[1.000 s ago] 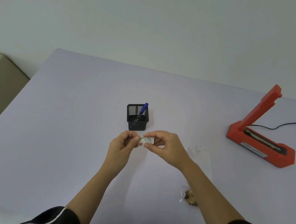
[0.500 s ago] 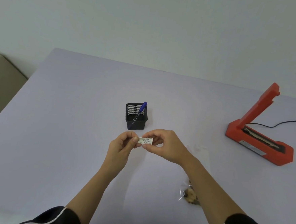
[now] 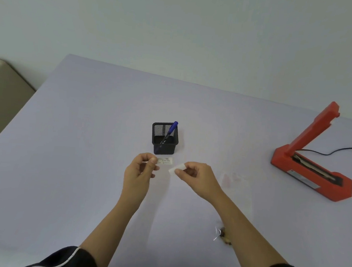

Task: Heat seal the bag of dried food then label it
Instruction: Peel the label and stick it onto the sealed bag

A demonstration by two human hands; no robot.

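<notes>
And it's coming apart! A moment ago you were pinching one small strip between both hands just in front of the pen cup; now the hands are separating and that strip is showing as two pieces. Your left hand is pinching the written label between thumb and forefinger, just in front of the cup. Your right hand is pulling away to the cup's front right, thumb and fingertips nipping the blank white backing strip. The two pieces are sitting close but no longer touching.

That is telling me the sticky side is probably exposed, so you are moving into the labelling step. The bag is lying flat on the table, further right of the cup and nearer to you, clear and hard to see. The dried food is bunching at its near end, partly hidden by your right forearm. I can't tell from here whether its top is sealed. The heat sealer is standing well off to the cup's right with its arm raised and nothing under it. The blue pen is leaning in the cup.
</notes>
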